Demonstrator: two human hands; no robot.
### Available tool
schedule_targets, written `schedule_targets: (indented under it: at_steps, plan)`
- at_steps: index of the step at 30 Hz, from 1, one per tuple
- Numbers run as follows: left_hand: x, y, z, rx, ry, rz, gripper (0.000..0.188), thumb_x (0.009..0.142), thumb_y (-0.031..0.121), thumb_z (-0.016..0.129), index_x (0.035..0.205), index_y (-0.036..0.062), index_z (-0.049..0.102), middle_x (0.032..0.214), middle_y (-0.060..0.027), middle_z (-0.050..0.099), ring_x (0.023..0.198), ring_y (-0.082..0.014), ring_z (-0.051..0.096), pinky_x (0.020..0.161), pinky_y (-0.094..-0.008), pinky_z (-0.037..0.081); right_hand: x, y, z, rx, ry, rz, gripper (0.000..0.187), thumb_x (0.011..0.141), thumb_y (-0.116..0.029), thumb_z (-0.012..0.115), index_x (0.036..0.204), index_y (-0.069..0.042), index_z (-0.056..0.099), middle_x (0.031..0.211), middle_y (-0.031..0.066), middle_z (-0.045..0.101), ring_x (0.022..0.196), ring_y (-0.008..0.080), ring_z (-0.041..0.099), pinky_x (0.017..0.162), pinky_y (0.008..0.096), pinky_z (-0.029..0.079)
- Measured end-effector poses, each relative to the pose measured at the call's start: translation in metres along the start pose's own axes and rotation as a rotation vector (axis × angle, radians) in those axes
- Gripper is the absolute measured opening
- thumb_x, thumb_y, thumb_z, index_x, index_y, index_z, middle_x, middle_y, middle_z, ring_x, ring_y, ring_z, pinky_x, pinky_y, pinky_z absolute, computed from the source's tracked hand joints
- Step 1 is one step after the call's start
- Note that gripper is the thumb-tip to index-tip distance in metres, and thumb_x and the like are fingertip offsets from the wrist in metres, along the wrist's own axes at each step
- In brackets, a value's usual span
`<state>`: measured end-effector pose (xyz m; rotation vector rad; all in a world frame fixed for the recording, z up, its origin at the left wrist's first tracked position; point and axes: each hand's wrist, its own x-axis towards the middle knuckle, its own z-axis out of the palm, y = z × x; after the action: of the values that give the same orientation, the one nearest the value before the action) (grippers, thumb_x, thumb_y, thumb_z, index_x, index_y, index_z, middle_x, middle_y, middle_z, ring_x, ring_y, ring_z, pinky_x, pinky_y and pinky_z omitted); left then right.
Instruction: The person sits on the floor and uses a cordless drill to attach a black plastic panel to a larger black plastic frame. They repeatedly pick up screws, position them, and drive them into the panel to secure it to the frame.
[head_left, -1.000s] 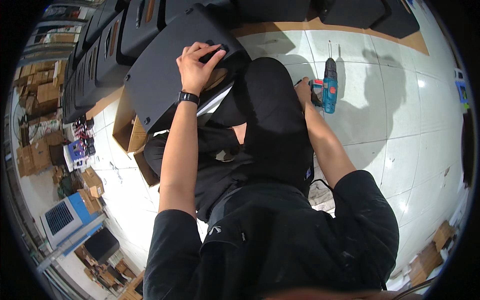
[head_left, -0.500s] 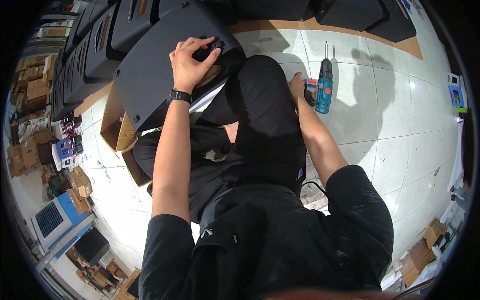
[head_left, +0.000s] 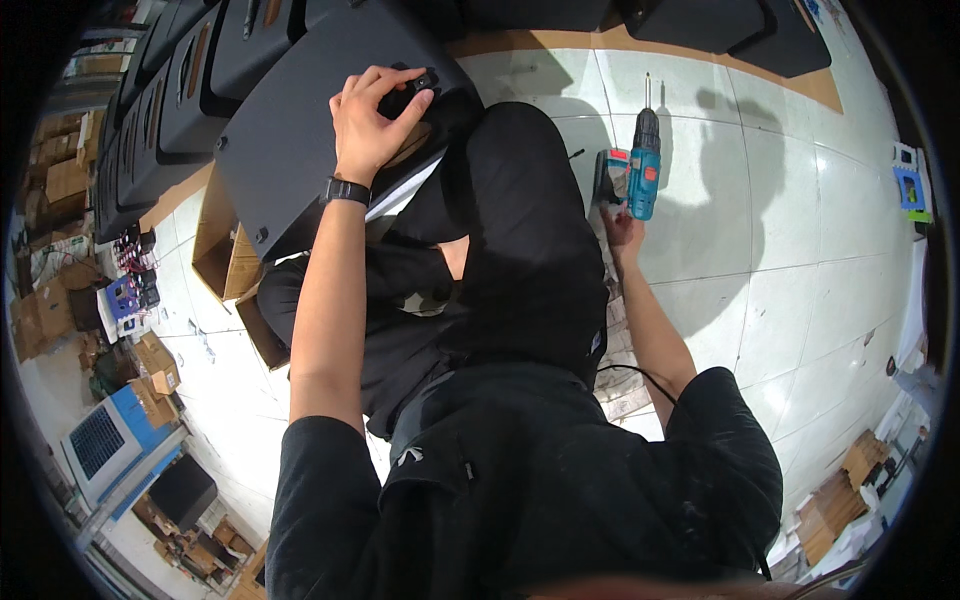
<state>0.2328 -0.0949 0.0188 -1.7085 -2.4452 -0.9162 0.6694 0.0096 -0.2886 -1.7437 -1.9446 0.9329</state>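
My left hand (head_left: 368, 118) is at the near right corner of a large black cabinet (head_left: 310, 110) lying in front of me. Its thumb and index finger pinch a small black foot (head_left: 427, 80) at that corner; similar feet (head_left: 262, 236) sit at other corners. A teal and black cordless drill (head_left: 645, 165) lies on the floor right of my knee, its bit pointing away from me. My right hand (head_left: 624, 236) is at the drill's near end, by the handle and battery. Its fingers are partly hidden, so their grip is unclear. A small, thin dark screw-like piece (head_left: 577, 153) shows beside my knee.
More black cabinets (head_left: 190, 90) stand in a row at the far left, and others (head_left: 690, 25) on cardboard at the back. An open cardboard box (head_left: 225, 245) is beside my left knee. Pale tiles (head_left: 790, 290) cover the floor on the right.
My right hand has moved back toward me, from beside the drill's battery to its near end. The dark piece by my knee has come into sight. My left hand stays on the foot.
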Motion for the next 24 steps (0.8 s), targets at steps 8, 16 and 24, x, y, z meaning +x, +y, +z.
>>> schedule_targets:
  at_steps: [8,16,24]
  plan:
    - [0.009,-0.011,0.013,-0.116,0.029,-0.062,0.027,0.087,0.041,0.084,0.105,0.0212,0.086,0.102,0.0048,0.074,0.104,-0.0193,0.064,0.102,-0.0391,0.039,0.066,-0.047,0.011,0.370,0.356,-0.481,0.036,0.088,-0.011,0.083,0.120,-0.001,0.070,0.113,0.0106,0.072,0.109,0.0275,0.068,0.098,0.0395,0.052]
    - [0.009,-0.004,0.011,-0.015,0.061,0.040,0.030,0.087,0.034,0.084,0.111,0.0178,0.084,0.098,0.0018,0.072,0.098,-0.0206,0.065,0.094,-0.0371,0.047,0.074,-0.067,-0.031,0.418,0.082,-0.396,0.035,0.089,-0.003,0.076,0.123,-0.001,0.068,0.107,0.0081,0.076,0.095,0.0188,0.073,0.090,0.0335,0.055]
    - [0.002,-0.010,0.007,-0.037,0.085,0.009,0.026,0.086,0.034,0.083,0.106,0.0167,0.083,0.097,0.0023,0.072,0.097,-0.0205,0.065,0.093,-0.0376,0.047,0.024,-0.249,-0.159,1.050,-0.408,-0.318,0.043,0.085,0.013,0.066,0.126,0.002,0.061,0.128,0.0202,0.069,0.087,0.0167,0.069,0.087,0.0412,0.064]
